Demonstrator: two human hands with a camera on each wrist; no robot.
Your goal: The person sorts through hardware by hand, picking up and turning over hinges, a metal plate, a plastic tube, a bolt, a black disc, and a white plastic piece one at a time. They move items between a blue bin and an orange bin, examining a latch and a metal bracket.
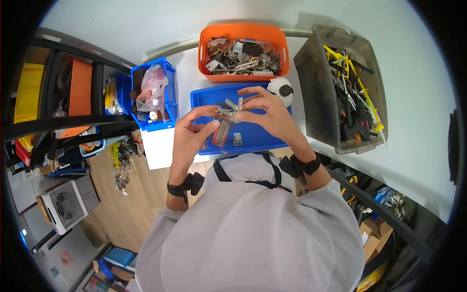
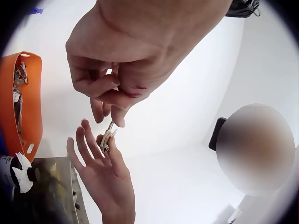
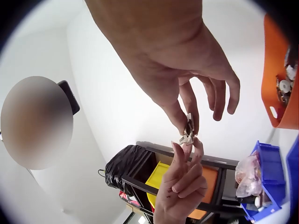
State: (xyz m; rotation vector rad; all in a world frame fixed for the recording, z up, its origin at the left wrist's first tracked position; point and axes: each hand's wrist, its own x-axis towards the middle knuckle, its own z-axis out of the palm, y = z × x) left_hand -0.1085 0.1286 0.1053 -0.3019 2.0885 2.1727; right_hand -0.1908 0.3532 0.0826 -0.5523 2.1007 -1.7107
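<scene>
Over the blue tray (image 1: 267, 138), both hands meet at a small silver folding tool with several thin metal parts (image 2: 108, 139). My right hand (image 1: 267, 111) pinches its body between thumb and index finger, the other fingers spread. My left hand (image 1: 190, 135) pinches a thin part at its other end with thumb and index fingertip; in the left wrist view, its remaining fingers are curled. Below them in the tray lie a red and silver tool (image 1: 222, 134) and a small silver metal piece (image 1: 237, 139). Other metal items behind the hands are partly hidden by the fingers.
An orange basket (image 1: 204, 53) of metal items stands behind the tray. At right is a grey bin (image 1: 316, 107) of tools; at left, a blue bin (image 1: 170, 82) with a plastic bag. A white-wrapped bottle (image 1: 279, 86) stands at the tray's back right corner.
</scene>
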